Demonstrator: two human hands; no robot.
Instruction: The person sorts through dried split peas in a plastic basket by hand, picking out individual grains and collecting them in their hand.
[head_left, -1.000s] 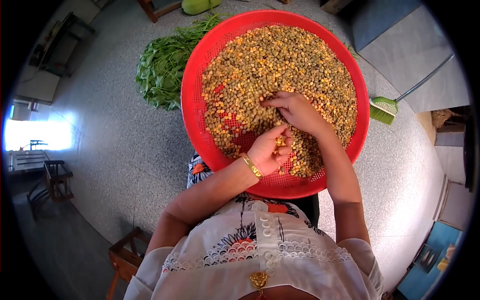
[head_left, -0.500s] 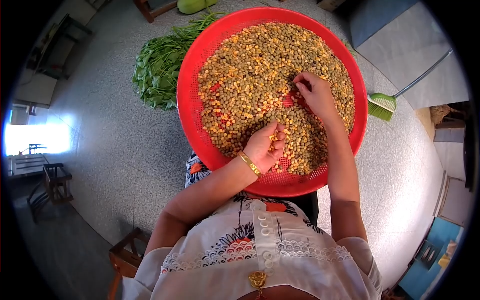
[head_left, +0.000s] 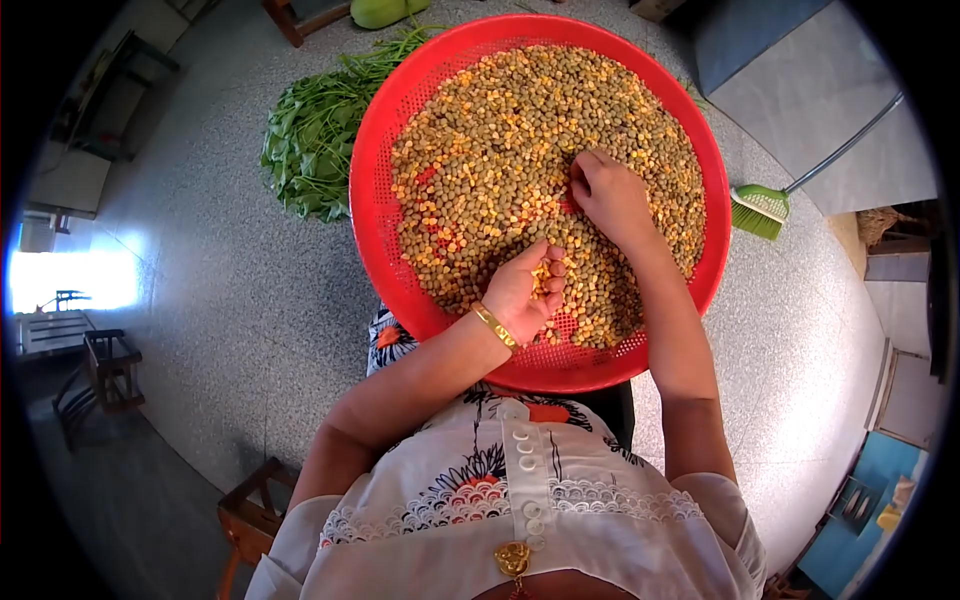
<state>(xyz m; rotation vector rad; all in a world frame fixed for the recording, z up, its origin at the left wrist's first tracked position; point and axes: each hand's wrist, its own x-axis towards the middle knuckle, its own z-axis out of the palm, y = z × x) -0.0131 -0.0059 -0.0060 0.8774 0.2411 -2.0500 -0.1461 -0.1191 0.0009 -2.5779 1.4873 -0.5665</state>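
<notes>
A round red plastic colander-like basket [head_left: 371, 215] holds a wide layer of mixed dried seeds [head_left: 500, 120], greenish-brown round ones and smaller yellow-orange ones. My left hand [head_left: 522, 295], with a gold bracelet at the wrist, is cupped palm-up over the near part of the basket. Its fingers curl round a small heap of yellow seeds [head_left: 541, 281]. Up and to the right, my right hand [head_left: 610, 198] reaches down to the seeds with thumb and fingers pinched together. Whatever is between those fingertips is hidden. Red mesh shows through thin spots in the layer.
Leafy greens [head_left: 312, 140] lie on the speckled floor left of the basket. A pale green gourd [head_left: 382, 10] is at the top edge. To the right is a green brush [head_left: 762, 208] with a long handle. Wooden stools [head_left: 255, 510] stand at the lower left.
My right hand has shifted slightly left, its fingertips lower among the seeds and covering most of the bare red patch. The left hand stays cupped in nearly the same spot.
</notes>
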